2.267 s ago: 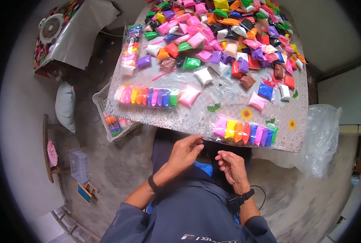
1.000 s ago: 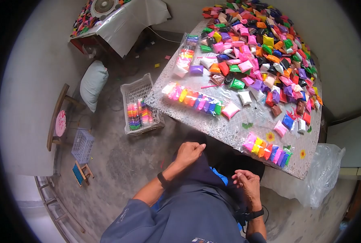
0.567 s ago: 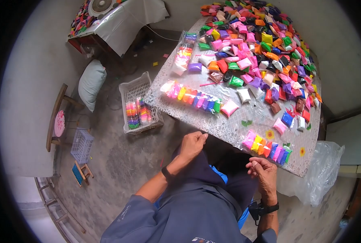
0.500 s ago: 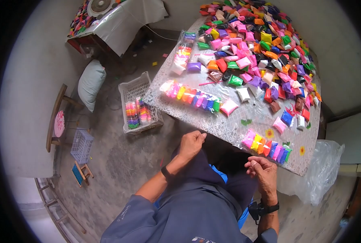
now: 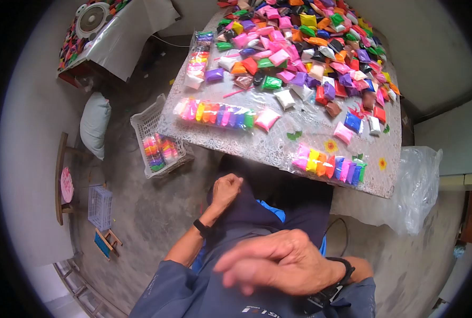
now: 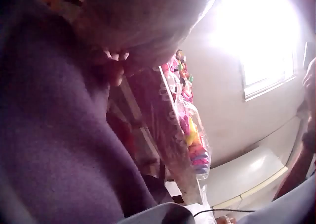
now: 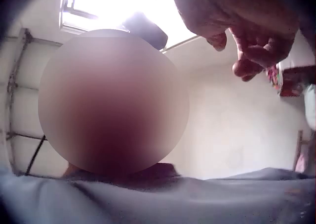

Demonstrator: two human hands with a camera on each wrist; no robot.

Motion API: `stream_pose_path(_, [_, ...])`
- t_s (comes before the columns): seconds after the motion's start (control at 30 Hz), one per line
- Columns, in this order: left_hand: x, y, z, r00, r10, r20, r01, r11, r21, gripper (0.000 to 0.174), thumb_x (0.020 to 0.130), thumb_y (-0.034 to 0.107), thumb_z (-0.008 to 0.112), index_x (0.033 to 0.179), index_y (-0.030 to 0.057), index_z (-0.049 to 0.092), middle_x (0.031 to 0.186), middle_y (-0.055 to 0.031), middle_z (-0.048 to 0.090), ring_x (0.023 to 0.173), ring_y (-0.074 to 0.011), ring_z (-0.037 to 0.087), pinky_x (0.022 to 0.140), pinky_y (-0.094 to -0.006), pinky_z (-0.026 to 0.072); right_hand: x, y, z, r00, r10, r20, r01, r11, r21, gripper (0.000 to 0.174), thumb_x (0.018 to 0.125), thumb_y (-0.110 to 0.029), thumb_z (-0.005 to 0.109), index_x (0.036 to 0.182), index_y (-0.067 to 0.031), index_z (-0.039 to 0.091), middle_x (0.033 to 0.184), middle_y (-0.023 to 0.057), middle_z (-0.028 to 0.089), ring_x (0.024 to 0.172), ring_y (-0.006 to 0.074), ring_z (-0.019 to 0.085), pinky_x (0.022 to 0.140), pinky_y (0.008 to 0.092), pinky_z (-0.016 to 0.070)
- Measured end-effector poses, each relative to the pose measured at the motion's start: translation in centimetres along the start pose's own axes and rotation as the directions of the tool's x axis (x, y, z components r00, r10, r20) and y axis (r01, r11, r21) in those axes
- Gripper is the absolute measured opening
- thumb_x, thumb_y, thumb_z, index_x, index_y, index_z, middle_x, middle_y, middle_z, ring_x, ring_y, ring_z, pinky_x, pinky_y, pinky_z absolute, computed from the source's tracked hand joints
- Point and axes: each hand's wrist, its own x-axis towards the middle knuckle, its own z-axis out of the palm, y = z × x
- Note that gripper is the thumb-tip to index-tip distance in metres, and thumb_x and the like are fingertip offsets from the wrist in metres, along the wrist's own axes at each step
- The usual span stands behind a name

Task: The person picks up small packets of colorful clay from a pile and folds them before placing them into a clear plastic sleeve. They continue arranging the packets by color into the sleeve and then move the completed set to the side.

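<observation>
Pack of coloured packets (image 5: 215,114) is laid on table (image 5: 230,142), 12 o'clock from left hand (image 5: 226,191); second pack (image 5: 328,166) is laid at 1 o'clock from right hand (image 5: 285,263). Left hand is loosely curled, nothing seen gripped. Right hand, blurred, is raised before grey top (image 5: 209,303), fingers part-extended, likewise unloaded.

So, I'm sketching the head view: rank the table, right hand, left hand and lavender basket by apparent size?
1. Table
2. Right hand, probably enlarged by nearness to the camera
3. Left hand and lavender basket: too alike to rank
</observation>
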Motion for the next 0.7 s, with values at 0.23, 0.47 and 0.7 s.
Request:
stream_pose_path(0.23, [0.0, -0.4, 1.2, 0.993, 0.087, -0.08, -0.069, 0.976, 0.205, 0.031, 0.091, 0.035, 0.067, 0.081, 0.0062, 0.07, 0.069, -0.0135, 0.069, 0.068, -0.0358, 0.069, 0.064, -0.0454, 0.0508, 1.5, 0.5, 5.9, 0.938, -0.256, 0.233, 0.163, 0.92, 0.357, 0.017, 0.102, -0.012, 0.06, 0.098, 0.0, 0.072, 0.084, 0.0053, 0.071, 0.072, 0.0091, 0.061, 0.063, 0.025, 0.0495])
stream_pose_path(0.47, [0.9, -1.5, 1.5, 0.982, 0.106, -0.155, -0.079, 0.981, 0.176, 0.031, 0.09, 0.037, 0.068, 0.081, 0.0069, 0.071, 0.071, -0.0151, 0.069, 0.072, -0.0385, 0.068, 0.065, -0.0471, 0.0509, 2.1, -0.7, 5.5, 0.874, -0.339, 0.349, 0.348, 0.937, 0.038, 0.017, 0.095, -0.013, 0.068, 0.086, 0.0014, 0.064, 0.076, 0.0131, 0.063, 0.066, 0.0192, 0.062, 0.058, 0.0326, 0.0462])
stream_pose_path(0.7, [1.2, -1.8, 1.6, 0.983, 0.043, -0.176, -0.024, 0.994, 0.107, 0.032, 0.089, 0.04, 0.069, 0.08, 0.0092, 0.073, 0.072, -0.0141, 0.07, 0.071, -0.0355, 0.07, 0.065, -0.046, 0.0518, 4.3, 3.3, 2.2, 0.819, -0.389, 0.422, 0.571, 0.485, -0.662, 0.02, 0.095, -0.026, 0.07, 0.104, -0.009, 0.066, 0.092, 0.0151, 0.068, 0.079, 0.0243, 0.069, 0.065, 0.0385, 0.0522])
